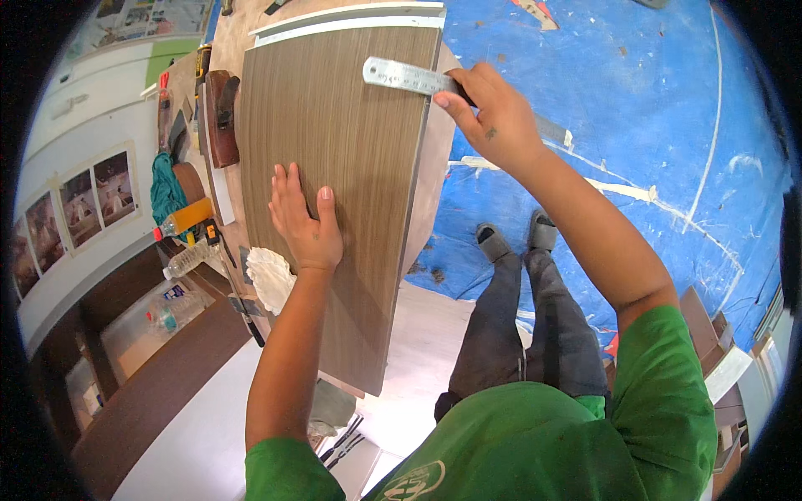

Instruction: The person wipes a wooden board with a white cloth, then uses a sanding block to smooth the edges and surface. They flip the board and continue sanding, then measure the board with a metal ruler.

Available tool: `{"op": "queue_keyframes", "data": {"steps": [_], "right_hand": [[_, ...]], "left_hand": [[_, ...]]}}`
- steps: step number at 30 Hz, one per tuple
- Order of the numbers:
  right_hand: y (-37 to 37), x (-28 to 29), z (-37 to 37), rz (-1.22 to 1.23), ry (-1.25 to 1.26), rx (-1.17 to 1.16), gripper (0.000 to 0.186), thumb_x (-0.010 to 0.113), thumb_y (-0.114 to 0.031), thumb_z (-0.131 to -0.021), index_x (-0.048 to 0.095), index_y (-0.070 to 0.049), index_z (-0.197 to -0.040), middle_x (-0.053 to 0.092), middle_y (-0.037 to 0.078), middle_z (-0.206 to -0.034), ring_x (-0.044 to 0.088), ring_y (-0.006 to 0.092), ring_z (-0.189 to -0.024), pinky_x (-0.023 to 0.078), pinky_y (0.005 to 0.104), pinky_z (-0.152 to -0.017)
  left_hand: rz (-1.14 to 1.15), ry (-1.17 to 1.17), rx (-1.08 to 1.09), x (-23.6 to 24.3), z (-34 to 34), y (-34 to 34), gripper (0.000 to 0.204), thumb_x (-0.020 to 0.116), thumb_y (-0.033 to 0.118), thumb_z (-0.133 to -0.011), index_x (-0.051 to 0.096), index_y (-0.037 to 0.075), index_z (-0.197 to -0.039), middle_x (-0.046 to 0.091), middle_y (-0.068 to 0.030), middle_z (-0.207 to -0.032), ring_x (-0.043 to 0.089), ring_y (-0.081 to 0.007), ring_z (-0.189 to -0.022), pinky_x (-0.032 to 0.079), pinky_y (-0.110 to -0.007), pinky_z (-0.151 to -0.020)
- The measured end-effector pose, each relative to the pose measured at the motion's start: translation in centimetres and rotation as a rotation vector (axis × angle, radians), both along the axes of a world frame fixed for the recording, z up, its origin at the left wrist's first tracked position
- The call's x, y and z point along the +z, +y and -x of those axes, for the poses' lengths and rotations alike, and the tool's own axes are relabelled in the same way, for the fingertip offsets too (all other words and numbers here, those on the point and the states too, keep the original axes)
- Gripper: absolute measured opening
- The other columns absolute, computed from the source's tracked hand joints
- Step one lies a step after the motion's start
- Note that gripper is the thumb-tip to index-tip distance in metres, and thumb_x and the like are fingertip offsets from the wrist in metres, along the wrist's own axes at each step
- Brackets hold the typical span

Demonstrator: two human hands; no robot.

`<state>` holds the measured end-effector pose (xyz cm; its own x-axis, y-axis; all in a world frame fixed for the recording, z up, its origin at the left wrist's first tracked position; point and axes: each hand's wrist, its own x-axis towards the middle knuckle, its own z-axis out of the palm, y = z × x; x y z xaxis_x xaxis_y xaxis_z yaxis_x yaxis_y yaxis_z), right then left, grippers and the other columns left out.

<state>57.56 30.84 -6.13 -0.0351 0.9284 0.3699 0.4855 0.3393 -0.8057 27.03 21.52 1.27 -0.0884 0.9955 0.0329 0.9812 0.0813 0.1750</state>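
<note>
Pinching flat steel ruler [409,77], right hand [493,121]; left hand [302,219] spread flat on brown wood-grain laminate panel [342,192] (overhanging bench); ruler could skid if grip eases.

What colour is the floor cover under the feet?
The floor cover is blue with pale streaks, seen best in the head view.

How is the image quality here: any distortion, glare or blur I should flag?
Head view: strong fisheye, so the wood-grain panel edges bow and the corners are black; even daylight with soft shadows; slight glare on the steel ruler held by the right hand; the left hand, flat on the panel, is sharp.
</note>
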Motion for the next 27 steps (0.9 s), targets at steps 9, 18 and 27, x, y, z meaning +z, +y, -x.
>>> {"op": "queue_keyframes", "data": {"steps": [9,18,27], "right_hand": [[-0.2,-0.6,-0.1,-0.003,0.050,0.079,0.040,0.076,-0.039,-0.094,0.070,-0.002,-0.109,0.060,0.011,-0.085,0.061,0.0275,-0.070,0.050,0.0381,-0.061],[2.2,-2.1,-0.5,-0.145,0.053,0.048,0.040,0.079,-0.039,-0.090,0.070,-0.004,-0.106,0.060,0.010,-0.082,0.060,0.0266,-0.067,0.050,0.0364,-0.058],[4.1,-1.8,-1.0,-0.044,0.164,-0.046,0.037,0.081,-0.038,-0.089,0.071,-0.004,-0.103,0.061,0.011,-0.082,0.061,0.0260,-0.068,0.050,0.0363,-0.057]], "left_hand": [[-0.012,-0.044,-0.048,0.3,-0.2,0.2,0.069,0.049,0.044,-0.105,0.035,0.002,-0.159,0.027,-0.0216,-0.169,0.024,-0.0396,-0.156,0.014,-0.056,-0.126],[-0.021,-0.045,-0.060,0.2,-0.2,0.2,0.068,0.049,0.042,-0.106,0.036,0.002,-0.159,0.028,-0.0222,-0.168,0.026,-0.0411,-0.155,0.018,-0.054,-0.125],[-0.047,-0.074,-0.099,-0.1,-0.2,0.3,0.065,0.049,0.037,-0.106,0.036,-0.001,-0.158,0.030,-0.0236,-0.167,0.027,-0.0419,-0.154,0.019,-0.053,-0.125]]}}
